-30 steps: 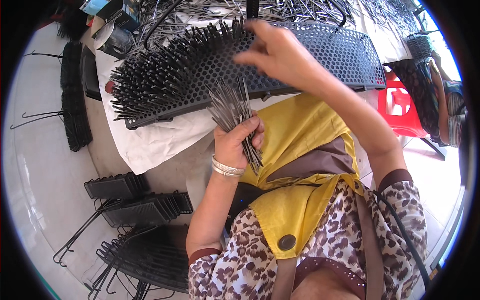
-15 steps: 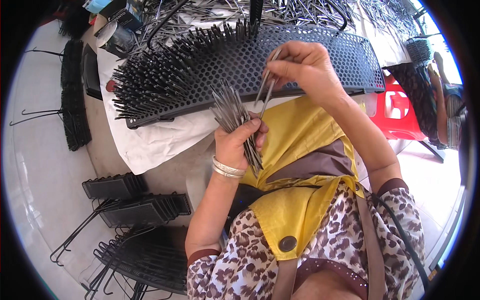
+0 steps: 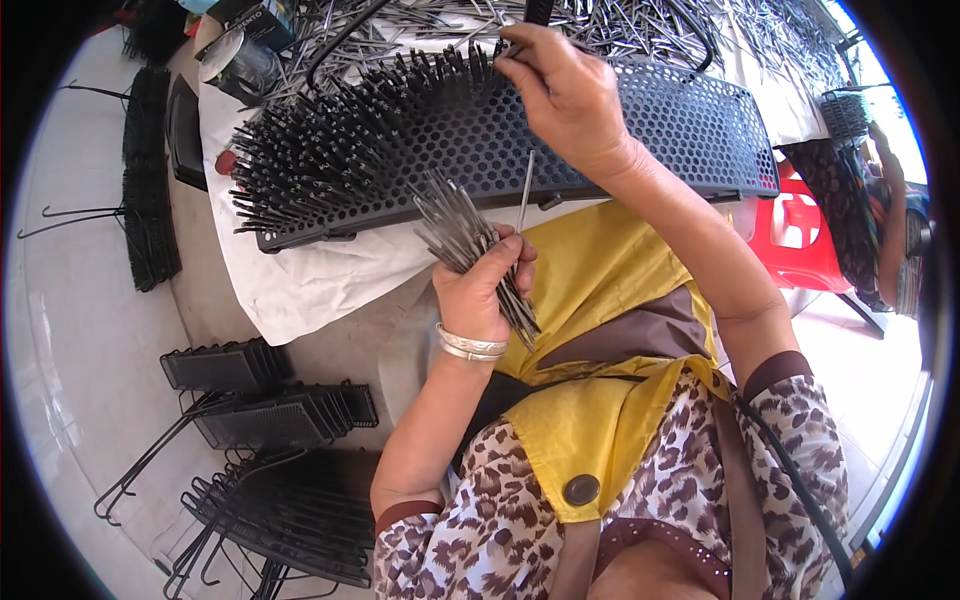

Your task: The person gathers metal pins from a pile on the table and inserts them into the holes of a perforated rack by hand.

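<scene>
My left hand (image 3: 483, 285) is closed round a bundle of thin grey metal rods (image 3: 450, 225), held in front of the near edge of a black perforated panel (image 3: 640, 130). One rod (image 3: 527, 190) stands up apart from the bundle, by the thumb and forefinger. Many dark rods (image 3: 320, 150) stand upright in the panel's holes on its left part and along the far edge. My right hand (image 3: 570, 100) is over the panel's far middle, thumb and fingers pinched on a thin rod at the end of the standing row; the fingers mostly hide it.
Loose rods (image 3: 440, 25) lie heaped on the white-covered table behind the panel. A clear container (image 3: 238, 65) stands at the far left. Black hooked racks (image 3: 285, 410) are stacked on the floor at left. A red stool (image 3: 795, 235) and another person (image 3: 890, 220) are at right.
My right hand has moved away from the bundle, up and left to the panel's far edge. My left hand keeps its grip on the bundle, nearly in place.
</scene>
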Demonstrator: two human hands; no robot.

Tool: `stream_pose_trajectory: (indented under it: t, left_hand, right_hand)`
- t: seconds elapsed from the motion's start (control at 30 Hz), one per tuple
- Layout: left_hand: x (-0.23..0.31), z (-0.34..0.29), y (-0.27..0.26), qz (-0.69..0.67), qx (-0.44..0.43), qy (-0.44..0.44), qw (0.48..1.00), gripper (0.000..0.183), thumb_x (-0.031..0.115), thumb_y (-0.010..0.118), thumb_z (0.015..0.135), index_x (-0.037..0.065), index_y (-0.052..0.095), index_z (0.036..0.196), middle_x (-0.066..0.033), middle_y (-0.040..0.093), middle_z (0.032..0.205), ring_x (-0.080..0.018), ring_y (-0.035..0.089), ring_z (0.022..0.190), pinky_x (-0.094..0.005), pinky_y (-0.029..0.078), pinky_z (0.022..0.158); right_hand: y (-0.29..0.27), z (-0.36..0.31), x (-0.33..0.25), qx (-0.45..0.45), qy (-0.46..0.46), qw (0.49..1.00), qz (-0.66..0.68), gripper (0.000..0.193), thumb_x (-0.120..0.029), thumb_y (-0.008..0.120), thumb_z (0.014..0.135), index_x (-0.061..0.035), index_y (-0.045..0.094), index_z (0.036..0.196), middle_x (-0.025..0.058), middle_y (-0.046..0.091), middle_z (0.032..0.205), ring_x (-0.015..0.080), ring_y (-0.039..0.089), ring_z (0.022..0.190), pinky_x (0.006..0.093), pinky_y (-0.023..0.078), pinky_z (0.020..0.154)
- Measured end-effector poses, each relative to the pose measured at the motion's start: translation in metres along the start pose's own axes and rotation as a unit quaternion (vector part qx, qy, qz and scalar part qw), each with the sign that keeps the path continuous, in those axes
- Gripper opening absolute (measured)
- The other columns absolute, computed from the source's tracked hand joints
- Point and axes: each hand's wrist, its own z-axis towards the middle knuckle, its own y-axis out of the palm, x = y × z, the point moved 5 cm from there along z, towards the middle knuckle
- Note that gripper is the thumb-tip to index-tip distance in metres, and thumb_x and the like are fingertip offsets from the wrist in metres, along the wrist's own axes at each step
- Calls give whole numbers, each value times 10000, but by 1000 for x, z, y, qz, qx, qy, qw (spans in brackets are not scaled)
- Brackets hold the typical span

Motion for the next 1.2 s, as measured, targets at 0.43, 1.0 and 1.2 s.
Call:
stream_pose_trajectory:
  t: [0.43, 1.0, 1.2]
  left_hand:
    - [0, -1, 4, -45, -31, -15, 998, 85, 6, 562, 720, -12, 522, 793, -121, 556, 658, -160, 487, 467, -238, 364, 390]
    - [-7, 0, 7, -1, -58, -52, 997, 105, 20, 582, 715, -2, 526, 801, -114, 540, 624, -166, 485, 454, -238, 370, 388]
    - [-4, -2, 7, 14, -52, -61, 997, 118, 36, 579, 713, -4, 518, 805, -115, 530, 612, -159, 473, 443, -237, 359, 381]
  right_hand:
    - [-14, -18, -12, -269, 188, 944, 36, 256, -128, 589, 738, 36, 529, 925, 116, 543, 553, 169, 550, 466, 286, 415, 420]
    - [-21, 6, 23, 121, -15, 992, -25, 107, -68, 591, 699, -14, 520, 756, 114, 561, 614, 232, 569, 521, 291, 441, 448]
    - [6, 0, 11, -132, -16, 982, -134, 165, -89, 547, 735, -17, 498, 875, 153, 549, 654, 312, 549, 613, 378, 437, 514]
